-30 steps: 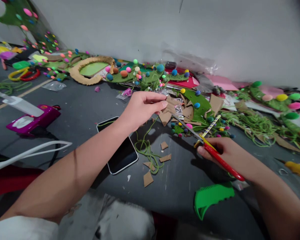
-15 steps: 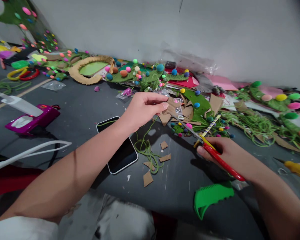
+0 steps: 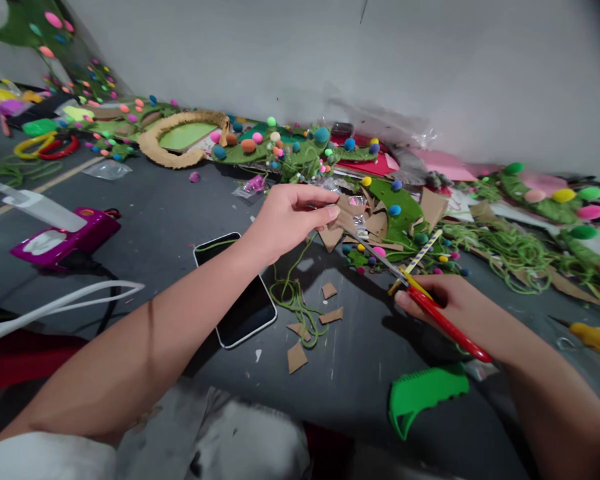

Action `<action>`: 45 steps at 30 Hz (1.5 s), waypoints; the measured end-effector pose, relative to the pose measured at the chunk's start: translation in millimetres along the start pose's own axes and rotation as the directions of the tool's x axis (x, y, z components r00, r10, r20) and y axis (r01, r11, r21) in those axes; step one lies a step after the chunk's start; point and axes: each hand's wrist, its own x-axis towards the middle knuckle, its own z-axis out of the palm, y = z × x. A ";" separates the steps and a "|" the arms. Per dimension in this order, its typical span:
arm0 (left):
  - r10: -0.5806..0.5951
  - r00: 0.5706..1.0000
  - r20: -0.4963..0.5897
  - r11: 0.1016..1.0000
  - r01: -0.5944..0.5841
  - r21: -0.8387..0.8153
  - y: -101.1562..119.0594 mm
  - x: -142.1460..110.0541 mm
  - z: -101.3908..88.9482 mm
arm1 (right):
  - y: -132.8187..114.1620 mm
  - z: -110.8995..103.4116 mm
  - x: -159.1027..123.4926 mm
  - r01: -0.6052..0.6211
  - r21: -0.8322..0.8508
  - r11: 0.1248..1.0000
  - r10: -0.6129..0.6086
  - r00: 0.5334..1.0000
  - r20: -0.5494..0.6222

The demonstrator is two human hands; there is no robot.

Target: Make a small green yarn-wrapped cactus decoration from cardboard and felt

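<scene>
My left hand (image 3: 287, 217) pinches a small brown cardboard piece (image 3: 341, 223) above the dark floor, fingers closed on it. My right hand (image 3: 453, 307) grips red-and-yellow-handled scissors (image 3: 420, 297); their blades reach up and left to the cardboard. Cut cardboard scraps (image 3: 310, 330) lie below on the floor beside a tangle of green yarn (image 3: 293, 297). A smartphone (image 3: 240, 293) lies face up under my left forearm.
A green foam comb-shaped piece (image 3: 425, 393) lies near my right wrist. A magenta glue gun (image 3: 63, 240) with a white cable (image 3: 60, 307) is at left. Green felt shapes with coloured pom-poms (image 3: 280, 143) and more yarn (image 3: 510, 253) line the wall. A yellow tool (image 3: 597, 337) lies at right.
My left hand with the cardboard has dropped slightly toward the scissors, and the blades have slid onto the piece. My right hand has barely moved.
</scene>
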 end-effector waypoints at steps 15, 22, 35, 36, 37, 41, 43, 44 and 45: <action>0.000 1.000 -0.009 1.000 0.000 -0.029 1.4 -0.7 1.1 | -4.4 -3.3 -0.1 0.012 0.026 1.000 -0.013 1.000 0.024; 0.018 1.000 -0.016 0.999 -0.018 -0.041 -0.5 1.0 -1.0 | -3.5 -2.6 -0.2 -0.006 0.003 1.000 0.006 1.000 0.025; 0.013 1.000 -0.021 1.000 -0.013 -0.010 3.6 -1.3 -0.5 | 4.3 -1.9 0.8 0.016 -0.038 0.999 -0.017 1.000 -0.015; 0.010 1.000 -0.020 1.000 -0.011 -0.007 3.8 -1.3 -0.4 | 4.5 -2.0 0.6 0.013 -0.036 0.999 -0.014 1.000 -0.011; 0.010 1.000 -0.020 1.000 -0.010 -0.006 4.0 -1.3 -0.3 | 4.6 -2.2 0.5 0.008 -0.034 0.999 -0.009 1.000 -0.007; 0.015 1.000 -0.016 1.000 -0.015 0.000 4.3 -1.4 -0.1 | 4.2 -2.2 0.4 0.007 -0.025 1.000 -0.007 1.000 -0.001; 0.014 1.000 -0.014 1.000 -0.014 0.007 4.7 -1.7 -0.1 | 4.2 -1.9 0.7 0.012 -0.022 1.000 -0.012 1.000 -0.009; 0.014 1.000 -0.012 1.000 -0.014 0.009 4.9 -1.9 0.0 | 4.2 -1.9 0.8 0.013 -0.021 1.000 -0.013 1.000 -0.011; 0.015 1.000 -0.011 1.000 -0.015 0.009 5.2 -2.1 0.0 | 4.4 -1.8 1.0 0.014 -0.020 1.000 -0.014 1.000 -0.011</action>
